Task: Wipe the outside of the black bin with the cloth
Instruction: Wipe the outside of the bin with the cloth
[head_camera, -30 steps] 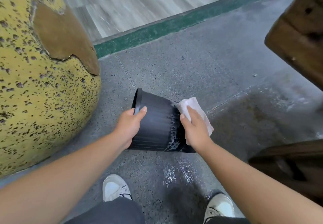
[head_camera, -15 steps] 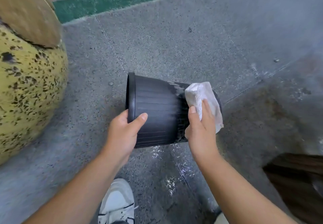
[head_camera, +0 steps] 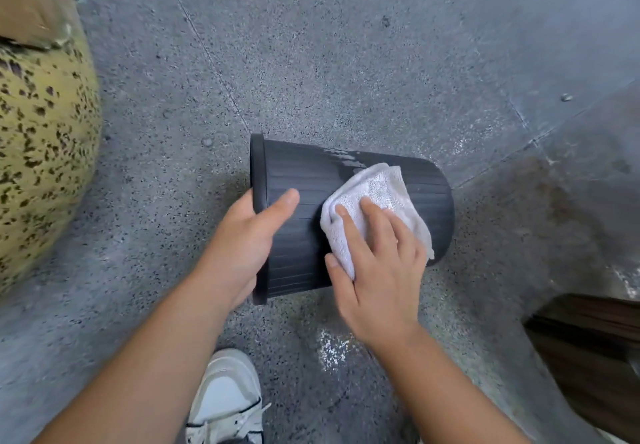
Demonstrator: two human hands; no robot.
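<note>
The black ribbed bin (head_camera: 304,180) lies on its side over the grey floor, its rim to the left and its base to the right. My left hand (head_camera: 246,239) grips the rim, thumb across the outer wall and fingers hidden inside. A folded white cloth (head_camera: 377,187) lies on the bin's upper side. My right hand (head_camera: 377,270) presses the cloth against the wall with fingers spread on top and the thumb tucked at its lower edge. A wet grey smear (head_camera: 346,159) shows on the bin above the cloth.
A large yellow speckled rounded object (head_camera: 41,138) stands at the left. Dark wooden furniture (head_camera: 588,357) juts in at the lower right. My white shoe (head_camera: 225,398) is below the bin. Whitish residue (head_camera: 332,346) marks the speckled concrete floor (head_camera: 346,62).
The view has dropped closer to the bin. My right hand with the cloth has slid from the bin's base end leftward onto its side wall. My left hand keeps hold of the rim.
</note>
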